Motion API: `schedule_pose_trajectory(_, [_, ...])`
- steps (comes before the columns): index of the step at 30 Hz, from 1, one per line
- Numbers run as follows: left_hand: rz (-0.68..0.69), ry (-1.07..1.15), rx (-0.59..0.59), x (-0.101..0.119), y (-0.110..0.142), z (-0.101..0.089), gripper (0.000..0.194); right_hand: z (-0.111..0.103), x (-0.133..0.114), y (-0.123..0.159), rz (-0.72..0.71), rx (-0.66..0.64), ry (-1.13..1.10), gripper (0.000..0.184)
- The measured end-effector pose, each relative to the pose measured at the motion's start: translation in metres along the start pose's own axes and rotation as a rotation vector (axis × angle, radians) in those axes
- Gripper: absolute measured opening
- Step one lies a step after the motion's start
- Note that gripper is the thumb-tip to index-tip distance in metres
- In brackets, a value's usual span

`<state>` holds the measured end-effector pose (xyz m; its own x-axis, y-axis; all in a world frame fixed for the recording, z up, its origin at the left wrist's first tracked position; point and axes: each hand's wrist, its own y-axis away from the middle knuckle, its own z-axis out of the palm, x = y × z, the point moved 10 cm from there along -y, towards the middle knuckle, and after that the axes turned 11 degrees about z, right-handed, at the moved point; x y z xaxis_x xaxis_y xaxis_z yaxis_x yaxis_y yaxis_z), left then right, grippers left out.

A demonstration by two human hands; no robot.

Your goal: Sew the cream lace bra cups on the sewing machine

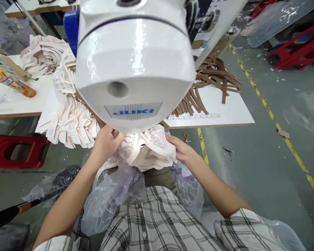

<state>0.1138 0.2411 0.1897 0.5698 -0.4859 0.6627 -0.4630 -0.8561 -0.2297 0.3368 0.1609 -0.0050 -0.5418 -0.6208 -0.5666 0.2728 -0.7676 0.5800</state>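
Cream lace fabric (146,148), shaped in rounded folds like bra cups, hangs in front of a white JUKI sewing machine (136,62). My left hand (107,141) is closed on its left edge, the fingertips partly hidden beneath the machine head. At the right edge my right hand (180,148) pinches the same fabric, thumb on top and fingers below. The machine's needle area is hidden behind its head. More cream layers sag under the lace, close above my lap.
Stacked cream pieces (73,122) lie left of the machine. Brown strips (214,76) and a printed ruler (193,118) are on the right tabletop. A yellow snack packet (13,82) rests far left. Red stools (15,151) stand on the floor; plastic bags (110,198) surround my lap.
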Motion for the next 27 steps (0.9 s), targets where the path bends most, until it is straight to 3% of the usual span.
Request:
schedule_pose_trajectory(3, [0.047,-0.153,0.147,0.004,0.017,-0.021,0.005,-0.012,-0.029,0.016,-0.152,0.112,-0.017,0.033])
schedule_pose_trajectory(6, [0.245,-0.256,0.318,0.042,0.043,-0.034,0.014,0.000,-0.060,0.045,-0.305,0.143,0.053,0.035])
schedule_pose_trajectory(8, [0.488,-0.218,0.303,0.084,0.059,-0.022,0.026,0.035,-0.070,0.065,-0.349,0.044,0.211,0.032])
schedule_pose_trajectory(10, [0.698,-0.141,0.186,0.120,0.070,-0.001,0.042,0.088,-0.065,0.083,-0.347,-0.158,0.477,0.027])
schedule_pose_trajectory(12, [0.707,-0.083,-0.014,0.129,0.068,0.023,0.049,0.137,-0.050,0.100,-0.349,-0.336,0.770,0.024])
schedule_pose_trajectory(13, [0.610,-0.058,-0.127,0.120,0.063,0.035,0.043,0.152,-0.044,0.104,-0.366,-0.365,0.888,0.024])
schedule_pose_trajectory(15, [0.310,0.020,-0.294,0.084,0.054,0.049,0.027,0.164,-0.046,0.101,-0.421,-0.287,1.031,0.026])
schedule_pose_trajectory(16, [0.163,0.070,-0.312,0.063,0.051,0.049,0.025,0.162,-0.050,0.095,-0.444,-0.199,1.074,0.026])
schedule_pose_trajectory(18, [-0.041,0.140,-0.215,0.029,0.044,0.039,0.027,0.151,-0.062,0.080,-0.479,-0.015,1.129,0.028])
schedule_pose_trajectory(20, [-0.137,0.132,-0.056,0.007,0.037,0.023,0.027,0.140,-0.071,0.063,-0.490,0.107,1.158,0.037])
schedule_pose_trajectory(22, [-0.182,0.095,0.048,-0.007,0.031,0.016,0.035,0.132,-0.075,0.048,-0.472,0.147,1.149,0.043])
schedule_pose_trajectory(24, [-0.196,0.082,0.086,-0.013,0.025,0.016,0.046,0.128,-0.079,0.037,-0.451,0.161,1.121,0.045])
schedule_pose_trajectory(27, [-0.167,0.092,0.089,-0.017,0.016,0.020,0.043,0.125,-0.085,0.031,-0.458,0.194,1.101,0.046])
